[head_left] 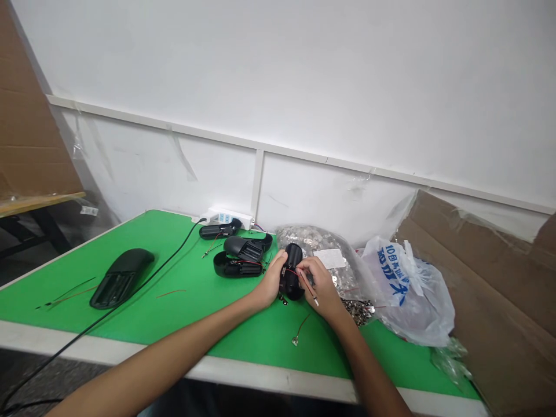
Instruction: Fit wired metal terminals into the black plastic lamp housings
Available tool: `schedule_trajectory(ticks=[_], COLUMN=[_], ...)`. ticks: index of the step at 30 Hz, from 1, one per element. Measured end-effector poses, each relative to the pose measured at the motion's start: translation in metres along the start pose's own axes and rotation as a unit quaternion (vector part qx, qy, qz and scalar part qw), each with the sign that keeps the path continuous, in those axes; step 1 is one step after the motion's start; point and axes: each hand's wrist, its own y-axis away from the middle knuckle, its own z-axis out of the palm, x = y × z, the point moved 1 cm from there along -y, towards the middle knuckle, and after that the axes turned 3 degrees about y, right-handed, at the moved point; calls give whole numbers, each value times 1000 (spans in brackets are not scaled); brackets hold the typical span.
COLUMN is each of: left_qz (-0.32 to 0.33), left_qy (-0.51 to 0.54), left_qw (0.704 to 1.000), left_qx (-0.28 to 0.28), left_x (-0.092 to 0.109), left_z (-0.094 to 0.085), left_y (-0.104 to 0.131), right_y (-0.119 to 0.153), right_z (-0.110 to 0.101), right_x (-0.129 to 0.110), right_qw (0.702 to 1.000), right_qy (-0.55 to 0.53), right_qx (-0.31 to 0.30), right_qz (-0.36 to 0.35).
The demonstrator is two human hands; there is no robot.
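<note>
My left hand (pixel 271 281) grips the left side of a black plastic housing (pixel 294 255), held upright over the table. On its right side, my right hand (pixel 319 281) pinches a thin red wire (pixel 303 276) that runs across the housing. A pale connector end (pixel 315 301) hangs below those fingers. Just left of my left hand lie several similar black housings (pixel 247 248) with battery slots and loose wires. Under my wrists, a short wire with a small metal contact (pixel 295 340) rests on the green tabletop.
A clear bag of metal parts (pixel 304 234) and a pile of small metal pieces (pixel 360 313) sit at the right, beside a white plastic bag (pixel 417 289) and cardboard (pixel 490 301). Another black housing (pixel 121 278) lies left, near a black cable (pixel 174 255) from a power strip (pixel 228 218).
</note>
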Motion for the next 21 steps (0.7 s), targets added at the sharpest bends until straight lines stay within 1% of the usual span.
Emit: schedule_trajectory(ticks=[4,10,13,17,21], left_qz=[12,33,48,38,48], left_qy=[-8,-19,-25,-28,-15], left_qw=[1000,999,998,999,999], left_qx=[-16,-20,-14,-5,6], left_x=[1,8,11,11,10], left_z=[1,7,9,8,7], left_y=[-1,2,6,9,10], right_y=[-1,-3,-3,-1,-1], right_z=[0,0,2,4,6], right_x=[-1,-2,-1,1,1], right_qw=[1000,1000,1000,999,999], right_qy=[-3,-7,-17,-32,-46], right_qx=[5,26,24,19,14], right_qz=[2,5,7,5,-7])
